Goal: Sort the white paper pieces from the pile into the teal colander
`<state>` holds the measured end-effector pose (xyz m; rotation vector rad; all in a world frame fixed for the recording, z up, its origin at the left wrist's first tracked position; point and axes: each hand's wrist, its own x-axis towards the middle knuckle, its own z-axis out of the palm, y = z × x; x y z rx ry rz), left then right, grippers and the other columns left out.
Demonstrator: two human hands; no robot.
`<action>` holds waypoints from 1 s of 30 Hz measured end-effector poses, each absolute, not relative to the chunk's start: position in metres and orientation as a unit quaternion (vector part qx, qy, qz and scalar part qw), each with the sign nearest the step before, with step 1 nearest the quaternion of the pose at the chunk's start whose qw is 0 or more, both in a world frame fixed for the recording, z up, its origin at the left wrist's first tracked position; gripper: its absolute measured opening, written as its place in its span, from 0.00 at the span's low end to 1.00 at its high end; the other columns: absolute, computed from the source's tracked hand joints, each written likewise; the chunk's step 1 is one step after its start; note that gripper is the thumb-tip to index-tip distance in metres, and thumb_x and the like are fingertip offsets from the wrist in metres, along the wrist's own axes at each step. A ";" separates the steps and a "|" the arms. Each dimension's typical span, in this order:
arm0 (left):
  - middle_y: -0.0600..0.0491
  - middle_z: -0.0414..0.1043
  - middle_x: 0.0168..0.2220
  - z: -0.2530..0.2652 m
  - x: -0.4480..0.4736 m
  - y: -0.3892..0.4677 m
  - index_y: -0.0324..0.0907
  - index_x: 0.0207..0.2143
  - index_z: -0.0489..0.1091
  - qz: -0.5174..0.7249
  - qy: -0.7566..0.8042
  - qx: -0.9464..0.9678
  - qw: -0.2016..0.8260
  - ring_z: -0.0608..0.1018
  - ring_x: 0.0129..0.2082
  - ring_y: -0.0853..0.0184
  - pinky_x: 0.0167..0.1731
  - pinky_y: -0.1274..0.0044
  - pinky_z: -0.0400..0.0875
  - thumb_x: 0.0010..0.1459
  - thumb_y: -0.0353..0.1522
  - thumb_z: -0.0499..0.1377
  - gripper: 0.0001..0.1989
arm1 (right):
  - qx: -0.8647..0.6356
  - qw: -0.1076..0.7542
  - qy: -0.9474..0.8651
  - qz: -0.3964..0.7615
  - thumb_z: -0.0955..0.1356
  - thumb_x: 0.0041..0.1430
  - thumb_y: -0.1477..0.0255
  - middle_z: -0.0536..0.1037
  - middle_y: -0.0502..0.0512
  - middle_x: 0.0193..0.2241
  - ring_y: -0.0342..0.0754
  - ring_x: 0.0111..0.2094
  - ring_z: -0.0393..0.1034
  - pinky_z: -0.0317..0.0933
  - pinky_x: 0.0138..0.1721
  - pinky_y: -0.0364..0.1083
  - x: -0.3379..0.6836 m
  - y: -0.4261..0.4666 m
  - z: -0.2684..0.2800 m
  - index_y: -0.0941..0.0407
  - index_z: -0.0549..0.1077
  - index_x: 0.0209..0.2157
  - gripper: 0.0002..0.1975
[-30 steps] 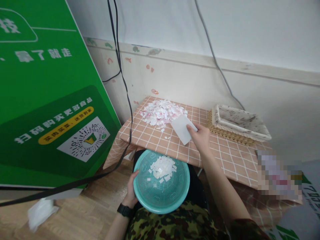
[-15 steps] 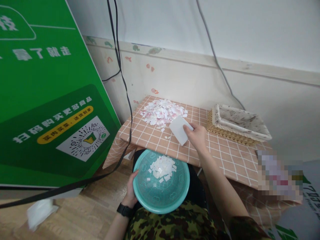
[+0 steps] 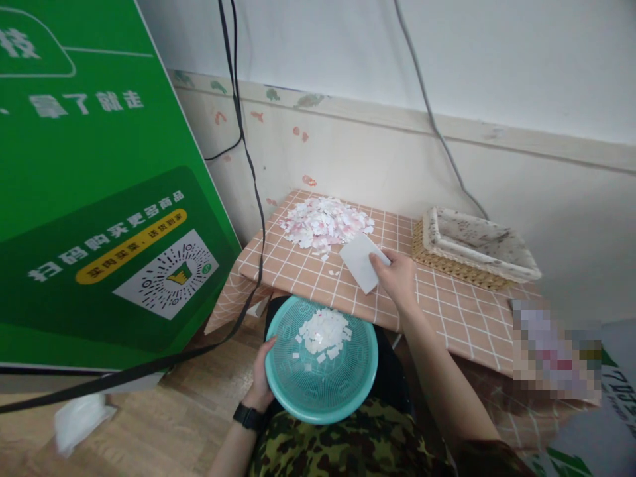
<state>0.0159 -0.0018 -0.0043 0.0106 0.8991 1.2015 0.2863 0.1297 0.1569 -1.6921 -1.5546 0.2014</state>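
Observation:
My left hand [image 3: 263, 376] grips the left rim of a teal plastic colander [image 3: 322, 401], which rests over my lap below the table edge. Inside it lies a small heap of white paper scraps [image 3: 324, 332]. My right hand [image 3: 397, 277] is closed on a flat white rectangular card or scraper [image 3: 364, 262], thumb on top, tilted above the tabletop. Just beyond its far edge spreads a larger pile of white and pinkish paper scraps [image 3: 325, 222], with a few loose bits near it. The fingers under the white piece are hidden.
A table with a brown checked cloth [image 3: 298, 268] stands against the wall. On its right sits a wicker basket [image 3: 472, 248] with a cloth lining. Black cables [image 3: 253, 172] hang at the left, before a green printed panel [image 3: 99, 165]. A white plastic bag [image 3: 82, 421] lies on the floor.
My right hand has shifted slightly right with the white piece, its angle a little changed. The colander and my left hand stay nearly as they were.

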 end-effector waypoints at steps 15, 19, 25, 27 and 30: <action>0.51 0.77 0.25 0.003 0.019 -0.002 0.38 0.27 0.74 0.558 0.430 0.000 0.710 0.77 0.24 0.63 0.31 0.72 0.71 0.45 0.33 0.61 0.07 | -0.620 0.407 -0.658 0.128 0.63 0.53 0.64 0.79 0.55 0.30 0.50 0.29 0.72 0.59 0.27 0.43 0.263 0.144 0.159 0.56 0.77 0.39 0.17; 0.51 0.78 0.25 0.003 0.019 -0.001 0.38 0.28 0.75 0.555 0.422 0.000 0.717 0.77 0.24 0.63 0.31 0.72 0.71 0.46 0.33 0.61 0.07 | -0.642 0.387 -0.655 0.090 0.63 0.52 0.64 0.79 0.55 0.27 0.49 0.26 0.71 0.57 0.26 0.43 0.273 0.146 0.164 0.57 0.78 0.34 0.16; 0.50 0.78 0.25 0.001 0.018 -0.001 0.37 0.28 0.75 0.556 0.417 -0.001 0.719 0.77 0.24 0.63 0.31 0.71 0.71 0.46 0.33 0.61 0.08 | -0.662 0.365 -0.651 0.066 0.64 0.51 0.62 0.77 0.54 0.23 0.49 0.25 0.69 0.56 0.25 0.43 0.301 0.141 0.168 0.58 0.78 0.32 0.16; 0.50 0.77 0.24 0.002 0.019 -0.001 0.37 0.28 0.75 0.554 0.420 -0.001 0.718 0.77 0.24 0.63 0.31 0.71 0.72 0.46 0.33 0.62 0.08 | -0.670 0.361 -0.646 0.061 0.64 0.51 0.61 0.77 0.54 0.24 0.50 0.26 0.70 0.57 0.26 0.44 0.310 0.140 0.168 0.58 0.78 0.32 0.17; 0.51 0.77 0.24 0.003 0.019 -0.001 0.37 0.27 0.75 0.552 0.428 -0.001 0.715 0.77 0.23 0.63 0.30 0.71 0.72 0.45 0.33 0.62 0.08 | -0.675 0.370 -0.635 0.068 0.64 0.51 0.61 0.77 0.54 0.24 0.50 0.26 0.70 0.58 0.25 0.44 0.317 0.138 0.168 0.58 0.78 0.34 0.18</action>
